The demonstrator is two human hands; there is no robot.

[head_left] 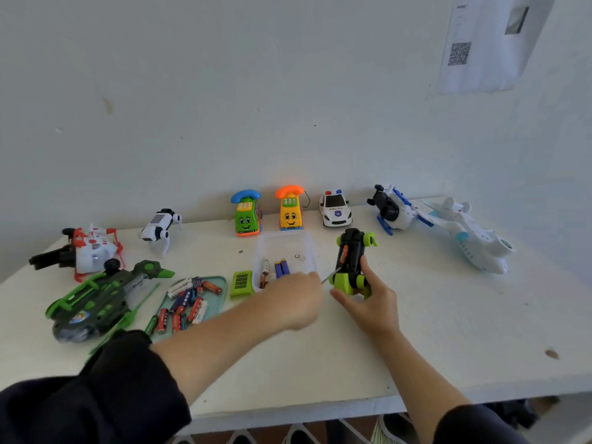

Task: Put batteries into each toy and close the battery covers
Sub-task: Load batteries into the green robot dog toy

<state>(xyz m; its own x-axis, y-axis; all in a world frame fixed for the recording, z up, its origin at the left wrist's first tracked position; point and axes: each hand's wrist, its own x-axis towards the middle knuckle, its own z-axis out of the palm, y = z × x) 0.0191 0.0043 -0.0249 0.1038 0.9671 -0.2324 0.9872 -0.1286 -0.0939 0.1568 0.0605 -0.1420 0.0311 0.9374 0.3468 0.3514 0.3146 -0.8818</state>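
R hand (368,301) grips black-green toy car (350,262), upturned on bench (448,315). L hand (298,299), at car's 9 o'clock, pinches screwdriver (331,275), tip on car.

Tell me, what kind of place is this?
Probably a plain indoor work table set up for a toy-battery job: white tabletop against a bare white wall, a paper sheet with a QR code taped up.

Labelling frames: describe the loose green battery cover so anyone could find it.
Start at the clear plastic tub in the middle of the table. Just left of it, between the tub and the teal tray of batteries, lies the battery cover. It is the only flat, lime-green, ribbed rectangle; everything else green nearby is a whole toy.
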